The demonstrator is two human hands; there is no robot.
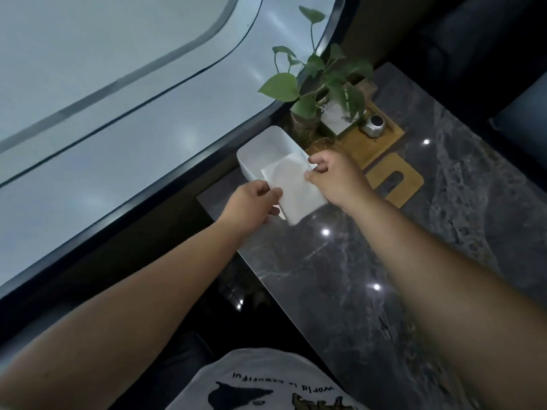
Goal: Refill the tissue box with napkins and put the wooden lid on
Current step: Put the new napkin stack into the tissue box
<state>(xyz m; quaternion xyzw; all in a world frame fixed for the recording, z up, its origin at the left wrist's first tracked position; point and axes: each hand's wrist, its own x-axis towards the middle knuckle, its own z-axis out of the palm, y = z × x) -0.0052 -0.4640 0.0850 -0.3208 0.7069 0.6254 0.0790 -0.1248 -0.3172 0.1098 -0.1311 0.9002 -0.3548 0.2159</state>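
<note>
Your left hand (251,204) covers the near left corner of the napkin stack (293,187), so you cannot see how far your fingers reach beneath it; only the thumb shows, pressed on top. Your right hand (334,179) hides the stack's right edge and part of the tissue box (266,149) rim behind it. Both hands are grasping the stack, one at each side.

The tissue box is white, open at the top and tilted; its near end is lost behind the napkins, so you cannot tell where it touches the table (370,276). The far end of the stack sits inside the box mouth, while the near end sticks out toward you, over the dark marble table. The rest of the box interior looks bare white, though glare makes this hard to judge.

The wooden lid (396,176) lies flat on the table just right of the box, beyond your right wrist, its slot showing dark. Behind the box stands a plant (319,81) in a glass pot, and right of that a wooden tray (381,143) holds a small silver object (373,125), too small to identify. The plant's leaves hide part of a white square item on the tray.
</note>
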